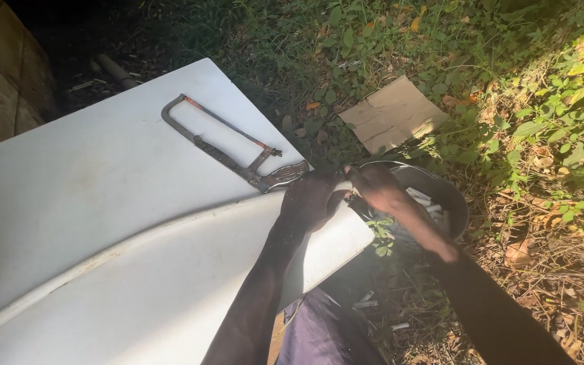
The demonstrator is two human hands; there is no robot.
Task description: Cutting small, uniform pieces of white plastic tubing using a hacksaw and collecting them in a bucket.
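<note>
Left hand clamped on the white panel's edge, right hand pinching something tiny I can't make out, so next I'd guess steady lining-up, hacksaw untouched.

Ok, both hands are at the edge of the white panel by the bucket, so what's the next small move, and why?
Probably steady the white panel with the left hand, which already rests on its edge. The right hand is over the bucket of short white pieces, and the hacksaw lies unheld on the panel close by.
</note>
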